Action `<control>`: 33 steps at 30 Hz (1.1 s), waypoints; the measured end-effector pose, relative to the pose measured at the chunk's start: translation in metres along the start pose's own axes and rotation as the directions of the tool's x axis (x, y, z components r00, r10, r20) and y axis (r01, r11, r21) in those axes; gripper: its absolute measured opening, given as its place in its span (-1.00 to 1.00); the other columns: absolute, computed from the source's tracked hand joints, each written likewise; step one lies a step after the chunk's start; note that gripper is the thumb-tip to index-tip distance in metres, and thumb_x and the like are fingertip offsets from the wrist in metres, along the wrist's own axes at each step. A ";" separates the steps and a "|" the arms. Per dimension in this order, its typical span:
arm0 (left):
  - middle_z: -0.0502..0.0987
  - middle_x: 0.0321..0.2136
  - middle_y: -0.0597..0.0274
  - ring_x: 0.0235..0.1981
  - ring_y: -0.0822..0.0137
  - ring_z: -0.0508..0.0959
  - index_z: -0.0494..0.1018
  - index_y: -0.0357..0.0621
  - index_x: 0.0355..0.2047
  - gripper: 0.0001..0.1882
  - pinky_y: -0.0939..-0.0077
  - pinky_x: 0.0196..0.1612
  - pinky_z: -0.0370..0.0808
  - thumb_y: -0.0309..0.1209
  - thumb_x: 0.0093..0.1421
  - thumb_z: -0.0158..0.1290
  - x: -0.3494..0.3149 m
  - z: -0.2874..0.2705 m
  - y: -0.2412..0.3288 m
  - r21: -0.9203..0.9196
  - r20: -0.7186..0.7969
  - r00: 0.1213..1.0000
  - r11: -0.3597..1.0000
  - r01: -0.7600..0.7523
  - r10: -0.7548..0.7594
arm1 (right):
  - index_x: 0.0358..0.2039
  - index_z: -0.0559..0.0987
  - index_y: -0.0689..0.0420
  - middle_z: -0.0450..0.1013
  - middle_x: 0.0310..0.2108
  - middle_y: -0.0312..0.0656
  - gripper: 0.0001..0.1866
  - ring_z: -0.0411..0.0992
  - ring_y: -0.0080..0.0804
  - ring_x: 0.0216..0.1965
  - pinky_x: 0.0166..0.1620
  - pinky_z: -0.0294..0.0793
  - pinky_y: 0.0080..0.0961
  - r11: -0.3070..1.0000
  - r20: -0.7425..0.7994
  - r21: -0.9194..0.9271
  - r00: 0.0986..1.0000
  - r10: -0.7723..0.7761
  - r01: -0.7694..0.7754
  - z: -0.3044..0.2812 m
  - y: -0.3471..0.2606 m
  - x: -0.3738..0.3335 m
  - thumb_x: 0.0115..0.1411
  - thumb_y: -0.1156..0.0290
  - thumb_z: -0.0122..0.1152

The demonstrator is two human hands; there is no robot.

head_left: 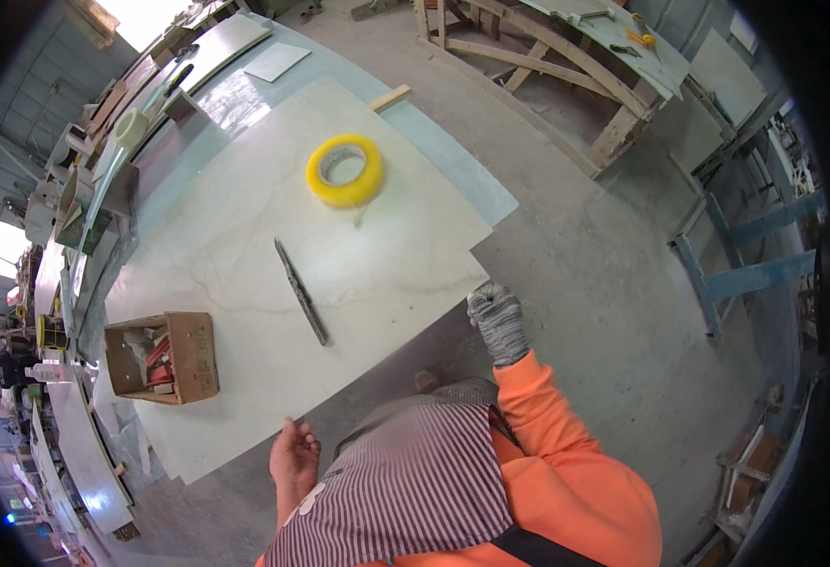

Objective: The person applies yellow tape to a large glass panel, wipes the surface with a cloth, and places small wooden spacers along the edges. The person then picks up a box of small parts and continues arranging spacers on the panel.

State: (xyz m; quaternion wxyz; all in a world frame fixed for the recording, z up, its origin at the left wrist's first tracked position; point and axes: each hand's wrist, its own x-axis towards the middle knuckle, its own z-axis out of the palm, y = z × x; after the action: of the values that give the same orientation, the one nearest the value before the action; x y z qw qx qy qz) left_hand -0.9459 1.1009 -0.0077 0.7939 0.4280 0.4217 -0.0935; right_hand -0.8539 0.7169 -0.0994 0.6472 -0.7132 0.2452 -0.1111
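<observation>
A large pale stone-look slab [245, 255] with faint veins lies flat before me, with a notched corner at its right. At that corner is my right hand [497, 324] in a grey knitted glove, its fingers curled closed; whatever they may hold is hidden. My left hand [296, 455] is bare, just off the slab's near edge, fingers loosely bent and apart with nothing seen in them. On the slab lie a roll of yellow tape [365, 180], a thin dark pointed tool [300, 291] and an open cardboard box [195, 359] holding red pieces.
Beneath the slab is a bluish glass-like tabletop [486, 194], with a small wooden strip [390, 98] at its edge. A wooden-framed bench [538, 66] stands far right, a blue metal frame [750, 279] nearer. Boards and clutter line the left side.
</observation>
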 end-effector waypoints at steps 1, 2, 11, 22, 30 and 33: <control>0.54 -0.50 0.25 -0.50 0.40 0.47 0.43 -0.13 -0.32 -0.79 0.52 -0.41 0.41 -0.26 0.25 0.11 0.000 0.000 0.000 0.006 -0.013 1.000 1.000 -0.005 0.005 | -0.54 0.53 0.15 0.44 -0.63 -0.20 -0.90 0.39 -0.45 -0.56 -0.40 0.43 -0.46 0.998 0.016 0.042 0.998 0.055 -0.056 -0.006 -0.001 0.006 0.09 0.47 0.18; 0.54 -0.50 0.26 -0.50 0.40 0.46 0.43 -0.14 -0.32 -0.78 0.52 -0.41 0.41 -0.25 0.24 0.11 0.000 0.001 0.000 0.007 -0.009 1.000 1.000 0.001 -0.001 | -0.54 0.53 0.14 0.44 -0.62 -0.22 -0.91 0.39 -0.48 -0.56 -0.41 0.42 -0.47 0.995 0.044 0.029 0.994 0.098 -0.100 -0.013 -0.004 0.011 0.09 0.48 0.18; 0.55 -0.50 0.29 -0.51 0.41 0.47 0.48 -0.13 -0.30 -0.76 0.54 -0.42 0.40 -0.22 0.24 0.11 -0.001 0.002 0.002 0.033 0.010 1.000 0.999 -0.007 0.007 | -0.43 0.51 0.15 0.43 -0.63 -0.33 -0.78 0.36 -0.63 -0.61 -0.48 0.40 -0.65 0.983 0.179 0.158 0.982 0.065 -0.093 -0.002 -0.038 -0.025 0.21 0.26 0.21; 0.55 -0.52 0.37 -0.53 0.44 0.47 0.49 -0.10 -0.33 -0.76 0.57 -0.44 0.40 -0.19 0.26 0.09 0.002 0.000 0.000 0.049 -0.008 1.000 0.999 -0.022 0.023 | -0.54 0.50 0.07 0.41 -0.71 -0.36 -0.75 0.29 -0.61 -0.72 -0.60 0.30 -0.60 0.942 0.236 0.111 0.929 0.284 -0.316 -0.001 -0.040 -0.007 0.12 0.21 0.32; 0.56 -0.51 0.27 -0.53 0.42 0.49 0.49 -0.18 -0.29 -0.73 0.57 -0.45 0.41 -0.21 0.24 0.11 0.004 -0.001 0.000 0.029 0.018 1.000 0.999 -0.022 0.022 | -0.36 0.48 0.14 0.46 -0.49 -0.22 -0.83 0.41 -0.46 -0.53 -0.41 0.42 -0.54 0.980 -0.295 0.196 0.951 0.093 -0.035 -0.020 -0.044 0.013 0.27 0.30 0.11; 0.54 -0.53 0.28 -0.53 0.42 0.48 0.49 -0.18 -0.30 -0.73 0.58 -0.45 0.40 -0.20 0.23 0.12 0.003 0.000 0.000 0.031 0.015 0.999 0.999 -0.035 0.034 | -0.22 0.47 0.28 0.45 -0.20 -0.02 -0.78 0.43 -0.15 -0.15 0.00 0.41 -0.28 0.858 -0.223 -0.288 0.842 -0.492 0.425 -0.006 -0.043 -0.019 0.29 0.36 0.01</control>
State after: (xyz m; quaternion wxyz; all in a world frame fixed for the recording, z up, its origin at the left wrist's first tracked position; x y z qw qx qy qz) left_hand -0.9440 1.1013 -0.0101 0.7915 0.4470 0.4072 -0.0895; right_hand -0.8644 0.7231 -0.0534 0.4724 -0.7965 0.1689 -0.3376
